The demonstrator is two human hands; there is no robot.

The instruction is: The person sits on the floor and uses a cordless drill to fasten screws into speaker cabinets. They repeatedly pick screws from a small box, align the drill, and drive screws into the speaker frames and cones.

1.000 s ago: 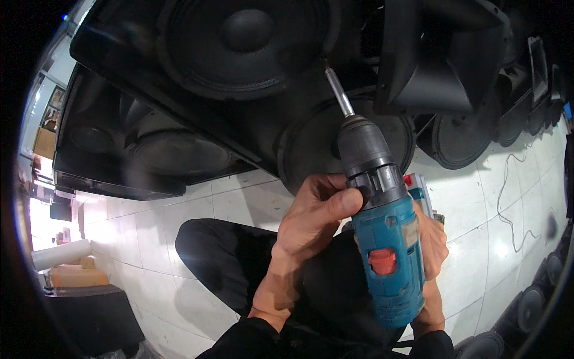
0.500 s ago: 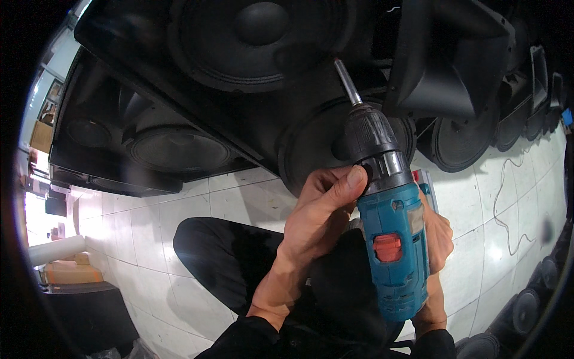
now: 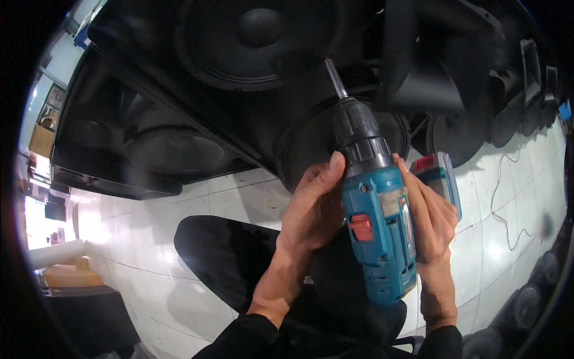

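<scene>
Teal/black cordless drill (image 3: 373, 203) is held mid-air over the person's lap, chuck end up & slightly L, red switch (image 3: 361, 228) facing the cam. Silver bit holder (image 3: 336, 78) sticks out of the chuck (image 3: 357, 124), tip in front of a blk speaker cab (image 3: 239, 113); can't tell if it touches. R grip (image 3: 431, 218) clamped on the drill's R side, fingers partly hidden. L grip (image 3: 311, 206) closed round the L side nr the collar, thumb up, other fingers mostly behind. Red/teal block (image 3: 439, 179) shows just beyond R grip; its join to the drill is hidden. Further out: big round speaker (image 3: 261, 30) up top, blk horn (image 3: 426, 84) to its R, 2nd cab (image 3: 179, 152) at L. White tile floor (image 3: 478, 269) below, w/ thin cable (image 3: 496, 206) at R; white roll (image 3: 57, 254) & brown pkg (image 3: 72, 276) far L.
</scene>
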